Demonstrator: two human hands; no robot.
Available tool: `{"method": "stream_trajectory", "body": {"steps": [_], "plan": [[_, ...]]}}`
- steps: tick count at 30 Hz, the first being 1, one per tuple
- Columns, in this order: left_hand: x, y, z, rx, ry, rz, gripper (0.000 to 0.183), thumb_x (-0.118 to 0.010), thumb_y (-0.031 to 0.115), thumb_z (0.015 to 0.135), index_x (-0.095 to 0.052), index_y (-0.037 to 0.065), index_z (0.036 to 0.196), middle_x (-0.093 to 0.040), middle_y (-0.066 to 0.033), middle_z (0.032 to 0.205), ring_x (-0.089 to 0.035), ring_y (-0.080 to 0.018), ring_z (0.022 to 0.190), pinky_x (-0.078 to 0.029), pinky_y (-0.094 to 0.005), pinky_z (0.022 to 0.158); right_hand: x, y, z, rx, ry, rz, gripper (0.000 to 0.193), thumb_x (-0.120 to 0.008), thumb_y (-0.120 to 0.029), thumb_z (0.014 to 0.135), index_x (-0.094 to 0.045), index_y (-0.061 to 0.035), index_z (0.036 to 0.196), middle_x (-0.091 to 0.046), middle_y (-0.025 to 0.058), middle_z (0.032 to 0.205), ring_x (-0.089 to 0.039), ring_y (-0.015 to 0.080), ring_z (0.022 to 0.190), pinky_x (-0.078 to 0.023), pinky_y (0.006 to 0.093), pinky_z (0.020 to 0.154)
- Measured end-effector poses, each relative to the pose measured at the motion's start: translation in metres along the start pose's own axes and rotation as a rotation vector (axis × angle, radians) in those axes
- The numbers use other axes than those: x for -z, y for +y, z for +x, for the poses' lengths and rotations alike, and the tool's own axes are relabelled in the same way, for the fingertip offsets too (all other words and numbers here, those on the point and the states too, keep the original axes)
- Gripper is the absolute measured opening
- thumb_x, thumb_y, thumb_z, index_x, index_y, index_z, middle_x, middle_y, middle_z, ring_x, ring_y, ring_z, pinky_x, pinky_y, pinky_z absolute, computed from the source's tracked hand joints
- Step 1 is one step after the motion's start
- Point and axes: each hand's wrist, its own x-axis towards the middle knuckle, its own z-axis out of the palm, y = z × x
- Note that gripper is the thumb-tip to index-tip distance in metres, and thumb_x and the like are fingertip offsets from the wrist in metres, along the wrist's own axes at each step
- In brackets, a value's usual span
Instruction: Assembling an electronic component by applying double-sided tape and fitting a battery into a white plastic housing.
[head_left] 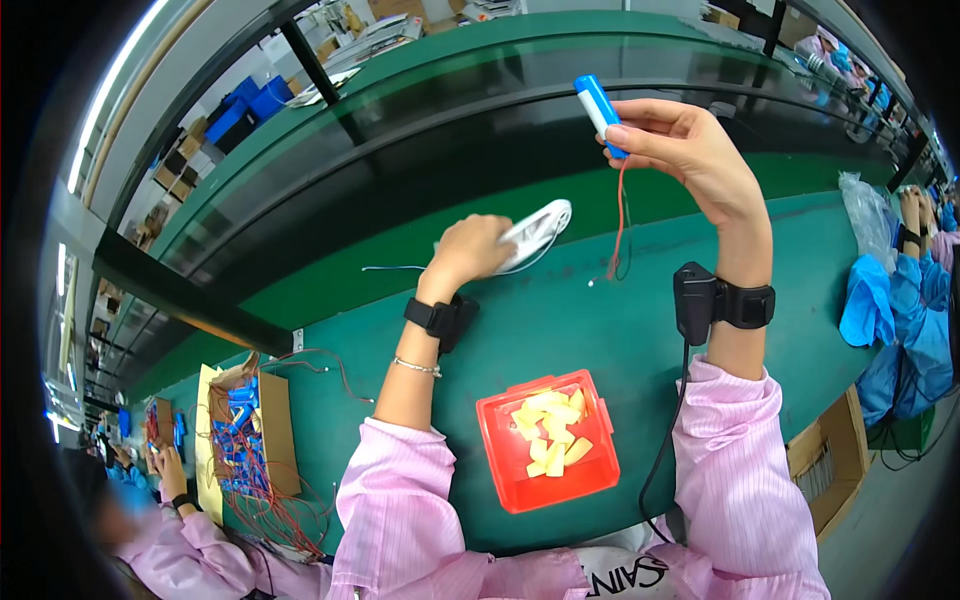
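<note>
The step in hand looks like handling a blue-and-white cylindrical battery pack (597, 108) alongside a white plastic device (538, 232). The right hand (700, 150) holds the pack up before the dark channel (400, 172) beyond the worktop (643, 340), its thumb and fingertips pinching the lower end. Red and black leads (621, 220) hang from it to a small white connector. The left hand (468, 246) is at the device's near end, close to the worktop's far edge; it is blurred, so I cannot tell whether its fingers grip or just touch. A next move seems to call for slack in those leads and a firm hold on the device.

By the front edge, a red tray (503, 482) of yellow pieces (550, 428) sits between the forearms, limiting room there. More open surface lies right of the tray, though a black cable (665, 440) from the right wrist crosses toward the front edge. Toward the left end, a cardboard box (281, 440) of battery packs trails loose wires; a clear plastic bag (868, 215) lies at the far right corner.
</note>
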Motion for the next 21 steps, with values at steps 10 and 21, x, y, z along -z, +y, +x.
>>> {"method": "stream_trajectory", "body": {"steps": [10, 21], "plan": [[0.059, 0.053, -0.028, -0.158, 0.451, -1.202, 0.064, -0.023, 0.058, 0.102, -0.043, 0.008, 0.137, -0.066, -0.0081, 0.099, -0.066, -0.0168, 0.074, -0.054, -0.0270, 0.064, -0.081, 0.010, 0.009, 0.175, 0.053, 0.278, 0.046, -0.078, -0.012, 0.082, -0.061, 0.0068, 0.120, -0.071, 0.0133, 0.093, -0.068, 0.0135, 0.078, -0.056, 0.0253, 0.069], [0.057, 0.110, -0.053, -0.245, 0.629, -1.285, 0.083, -0.009, 0.069, 0.096, -0.029, 0.007, 0.147, -0.050, -0.0104, 0.129, -0.050, -0.0183, 0.110, -0.040, -0.0310, 0.090, -0.112, -0.011, -0.011, 0.306, 0.297, 0.040, 0.032, -0.075, -0.008, 0.081, -0.068, 0.0037, 0.109, -0.072, 0.0112, 0.087, -0.066, 0.0100, 0.073, -0.055, 0.0242, 0.065]]}}
